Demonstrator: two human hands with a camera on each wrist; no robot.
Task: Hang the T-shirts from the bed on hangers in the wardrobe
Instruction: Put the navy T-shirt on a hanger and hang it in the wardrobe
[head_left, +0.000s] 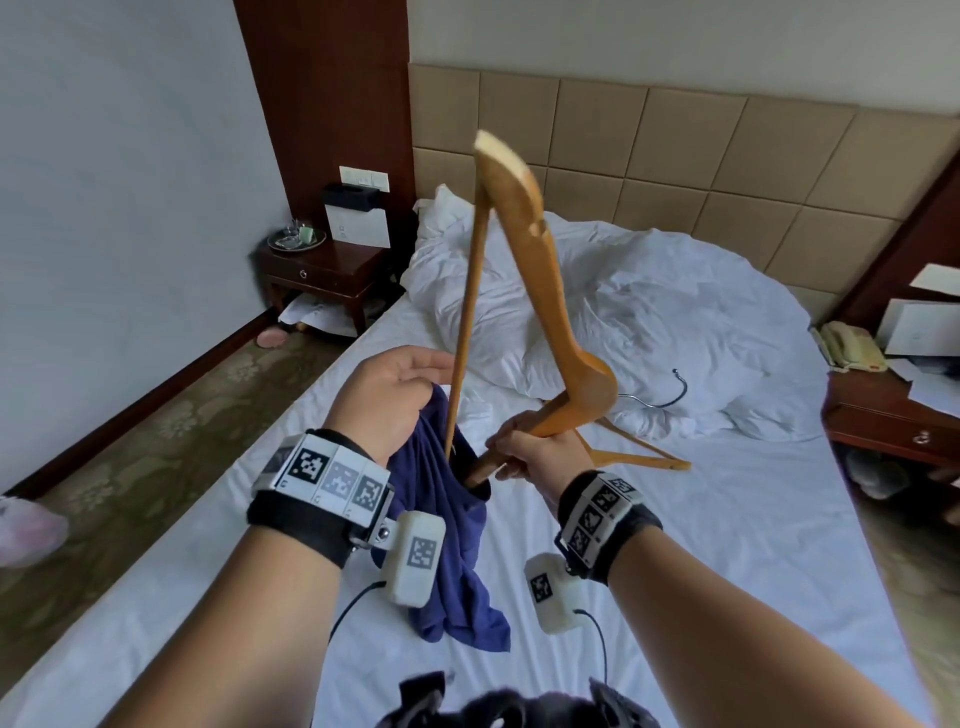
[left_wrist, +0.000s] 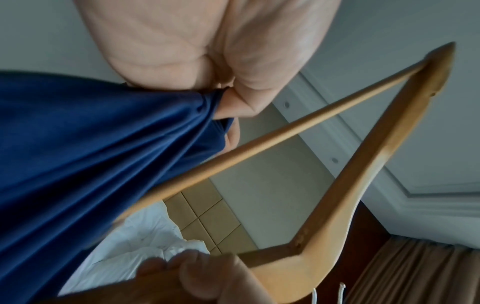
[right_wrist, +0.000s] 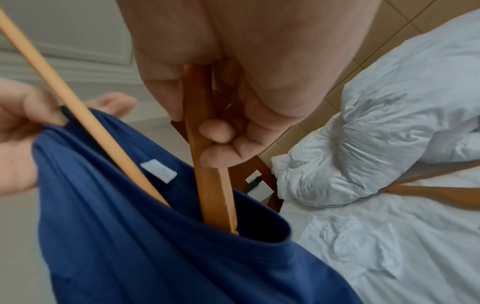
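Observation:
A blue T-shirt (head_left: 457, 545) hangs over the bed from my left hand (head_left: 410, 384), which pinches the fabric at the collar (left_wrist: 213, 107). My right hand (head_left: 524, 452) grips one arm of a wooden hanger (head_left: 540, 270) that stands almost upright. The hanger's lower end (right_wrist: 221, 216) sits inside the shirt's neck opening, next to a white label (right_wrist: 158, 170). Its crossbar (right_wrist: 78, 107) also runs down into the opening. The upper end points toward the headboard. The hook of this hanger shows only partly, low in the left wrist view.
A second wooden hanger (head_left: 639, 457) with a metal hook lies on the white sheet (head_left: 727, 545) beyond my right hand. A crumpled duvet (head_left: 623, 301) fills the head of the bed. Nightstands (head_left: 322, 270) flank it; a phone (head_left: 852, 348) sits on the right one.

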